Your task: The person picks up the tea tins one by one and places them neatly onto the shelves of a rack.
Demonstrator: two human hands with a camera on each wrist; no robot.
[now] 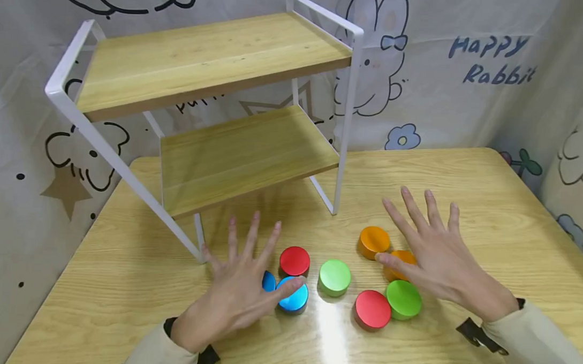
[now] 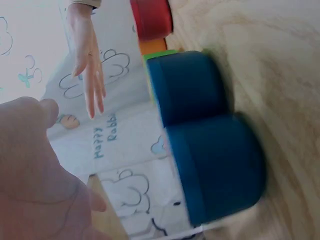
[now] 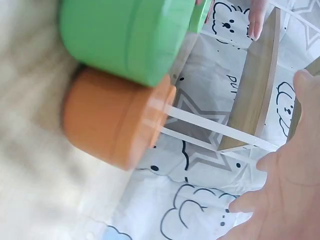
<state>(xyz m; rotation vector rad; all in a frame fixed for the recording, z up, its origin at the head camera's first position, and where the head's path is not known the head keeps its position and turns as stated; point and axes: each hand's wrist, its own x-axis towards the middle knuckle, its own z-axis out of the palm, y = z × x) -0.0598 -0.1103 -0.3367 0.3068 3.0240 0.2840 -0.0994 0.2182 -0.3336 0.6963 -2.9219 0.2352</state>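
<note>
Lower centre, your left hand [image 1: 238,288] and right hand [image 1: 436,254], splayed empty, flank a green cylinder [image 1: 335,277]! Pre-grasp, seemingly; gripping calls for curling.

White cartoon-printed fabric [image 1: 443,107] is hanging beyond a pale wood-grain table [image 1: 507,227]; a white-framed, two-tier wooden shelf [image 1: 218,64] is standing far left.

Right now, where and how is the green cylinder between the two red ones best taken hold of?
Probably by opposite sides of its curved wall, coming from above: the green cylinder stands upright, its flat top gives nothing to pinch, and bare table shows all around it, which should leave room for a grip.
</note>
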